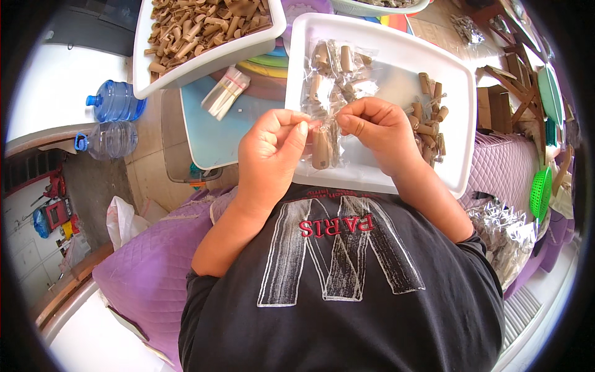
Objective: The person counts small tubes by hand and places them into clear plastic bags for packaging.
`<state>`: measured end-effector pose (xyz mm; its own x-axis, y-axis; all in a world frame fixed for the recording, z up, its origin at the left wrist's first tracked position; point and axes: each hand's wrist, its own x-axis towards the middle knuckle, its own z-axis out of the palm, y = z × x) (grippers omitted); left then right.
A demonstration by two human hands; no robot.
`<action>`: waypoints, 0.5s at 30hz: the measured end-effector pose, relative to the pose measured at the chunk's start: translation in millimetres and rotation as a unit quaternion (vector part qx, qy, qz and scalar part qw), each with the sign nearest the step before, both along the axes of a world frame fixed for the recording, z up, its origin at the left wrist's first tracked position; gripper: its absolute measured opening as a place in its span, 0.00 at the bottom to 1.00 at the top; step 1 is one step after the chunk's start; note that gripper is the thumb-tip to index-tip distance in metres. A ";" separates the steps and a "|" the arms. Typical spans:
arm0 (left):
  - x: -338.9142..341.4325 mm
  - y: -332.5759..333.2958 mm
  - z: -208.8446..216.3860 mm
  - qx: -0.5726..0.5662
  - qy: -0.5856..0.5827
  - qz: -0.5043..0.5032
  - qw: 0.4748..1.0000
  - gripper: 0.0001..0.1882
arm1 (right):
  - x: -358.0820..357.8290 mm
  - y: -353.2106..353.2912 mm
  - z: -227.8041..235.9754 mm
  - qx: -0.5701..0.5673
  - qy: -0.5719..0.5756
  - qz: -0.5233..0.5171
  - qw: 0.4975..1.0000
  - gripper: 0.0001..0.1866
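Observation:
Between my two hands hangs a small clear plastic bag with a brown tube-shaped piece (320,150) in it. My left hand (273,147) pinches the upper left of the bag with thumb and forefinger. Thumb and curled fingers of my right hand (379,131) close on its upper right edge. Below both hands lies a shallow white tray (396,181). At its left, several bagged brown pieces (346,59) are piled in shiny clear film. Loose brown pieces (427,121) form a heap along the tray's right side.
A white bin (186,79) heaped with brown pieces (198,34) stands at the upper left. Beside it lies a banded bundle of white sticks (226,93). Two water bottles (114,102) stand farther left. Filled clear bags (505,235) and a green basket (541,194) are at the right.

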<state>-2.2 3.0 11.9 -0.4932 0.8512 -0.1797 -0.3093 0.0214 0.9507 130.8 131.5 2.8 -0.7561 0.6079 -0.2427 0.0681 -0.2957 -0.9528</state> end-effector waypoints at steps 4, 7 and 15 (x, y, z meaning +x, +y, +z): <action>0.5 2.4 6.3 -0.002 0.029 0.009 1.000 0.06 | 0.0 -2.1 1.8 -0.031 0.009 -0.009 0.999 0.05; -2.7 0.2 -2.1 0.005 0.049 0.011 0.999 0.05 | -0.8 -5.7 -2.6 -0.051 0.036 -0.028 0.998 0.03; -7.9 -5.1 -7.0 -0.009 0.124 -0.029 0.992 0.04 | -3.6 -2.4 6.9 -0.151 -0.039 -0.028 0.987 0.08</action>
<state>-10.2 -2.1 4.9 -0.4742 0.8773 -0.0741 -0.0631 0.0501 0.9967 127.2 129.1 9.7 -0.6959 0.5393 -0.4742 0.1127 -0.5701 -0.8138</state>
